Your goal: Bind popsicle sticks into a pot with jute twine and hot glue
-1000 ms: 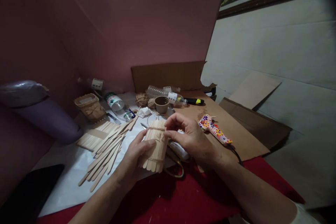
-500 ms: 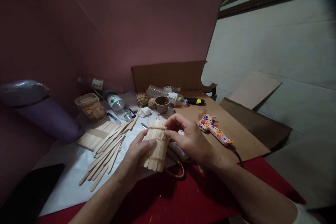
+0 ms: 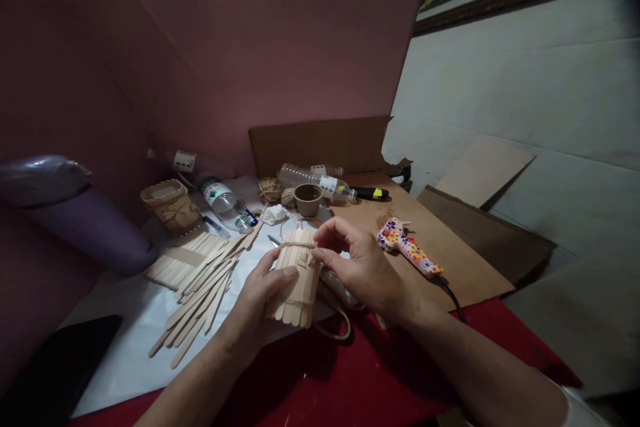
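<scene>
A small holder of upright craft sticks (image 3: 294,283) is gripped in my left hand (image 3: 257,290), the thumb lying across its front. Twine (image 3: 295,245) circles the holder near its top, and a second band runs lower down. A small twine bow sits on the front. At the upper right side of the holder, the thumb and forefinger of my right hand (image 3: 363,260) pinch together on the twine; the exact bit between the fingertips is hard to see. Beneath both hands lie scissors (image 3: 346,330), partly hidden by the holder.
Loose craft sticks (image 3: 210,293) and a bundled stack (image 3: 180,260) lie at left. Behind are a trimmed basket (image 3: 171,203), plastic bottles (image 3: 220,197), twine balls (image 3: 270,190) and a brown cup (image 3: 308,200). A flowered glue gun (image 3: 410,247) rests on cardboard (image 3: 465,267) at right.
Both hands keep almost the same hold on the stick holder. The view has shifted very slightly.
</scene>
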Motion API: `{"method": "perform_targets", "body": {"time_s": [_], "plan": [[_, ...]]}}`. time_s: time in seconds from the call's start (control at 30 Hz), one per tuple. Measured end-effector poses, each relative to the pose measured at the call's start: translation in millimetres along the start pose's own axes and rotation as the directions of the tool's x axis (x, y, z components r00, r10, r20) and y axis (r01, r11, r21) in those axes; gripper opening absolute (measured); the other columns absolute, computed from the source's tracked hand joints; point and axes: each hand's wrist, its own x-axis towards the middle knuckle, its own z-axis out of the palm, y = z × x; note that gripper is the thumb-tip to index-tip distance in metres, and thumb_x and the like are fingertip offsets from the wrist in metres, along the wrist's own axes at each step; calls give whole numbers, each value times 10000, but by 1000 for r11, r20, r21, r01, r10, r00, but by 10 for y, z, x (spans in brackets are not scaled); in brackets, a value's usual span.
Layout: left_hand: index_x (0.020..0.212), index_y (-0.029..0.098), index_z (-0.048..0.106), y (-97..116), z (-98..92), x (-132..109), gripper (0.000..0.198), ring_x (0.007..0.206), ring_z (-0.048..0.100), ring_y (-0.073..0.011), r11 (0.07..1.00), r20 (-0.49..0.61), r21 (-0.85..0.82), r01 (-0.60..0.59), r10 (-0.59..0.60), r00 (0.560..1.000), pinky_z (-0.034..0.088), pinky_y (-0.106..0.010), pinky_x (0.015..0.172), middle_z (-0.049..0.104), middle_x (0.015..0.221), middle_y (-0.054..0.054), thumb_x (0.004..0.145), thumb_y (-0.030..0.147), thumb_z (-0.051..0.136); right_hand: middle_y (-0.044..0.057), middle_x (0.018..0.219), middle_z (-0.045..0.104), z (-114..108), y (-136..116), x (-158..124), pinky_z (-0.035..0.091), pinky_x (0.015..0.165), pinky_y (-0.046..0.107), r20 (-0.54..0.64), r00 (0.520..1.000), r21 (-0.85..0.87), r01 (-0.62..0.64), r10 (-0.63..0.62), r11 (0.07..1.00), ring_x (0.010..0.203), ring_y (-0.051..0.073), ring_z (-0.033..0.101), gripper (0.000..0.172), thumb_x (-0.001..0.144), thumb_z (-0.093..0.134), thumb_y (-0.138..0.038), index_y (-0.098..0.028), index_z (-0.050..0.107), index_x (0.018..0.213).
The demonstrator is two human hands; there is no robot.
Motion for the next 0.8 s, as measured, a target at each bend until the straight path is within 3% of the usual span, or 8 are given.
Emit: {"method": "perform_targets", "body": {"time_s": [0.3,0.6,0.8], "plan": [[1299,183,527,-68,22,11,678,740,670,-239,991,-77,41,-125,127,989,513,-325,651,704,1015,-107,682,379,730,-14,755,631,4,-36,2,470,661,286,-19,1000,-21,1,-2,1000,697,139,594,118,811,601,-89,-202,578,836],[1303,181,520,-64,60,-34,661,659,660,-220,984,-78,79,-158,164,983,488,-291,542,697,1037,-117,713,420,698,-28,748,616,15,-43,-21,458,650,259,-23,1000,-13,-8,7,1000,689,125,580,110,818,597,-85,-192,571,830],[1286,166,531,-74,89,-42,677,756,682,-257,982,-108,55,-181,186,977,510,-296,591,705,1008,-122,689,423,719,-30,742,618,20,-48,-31,452,647,255,-34,999,-22,-1,0,1000,686,123,581,114,821,597,-77,-189,573,826]]}}
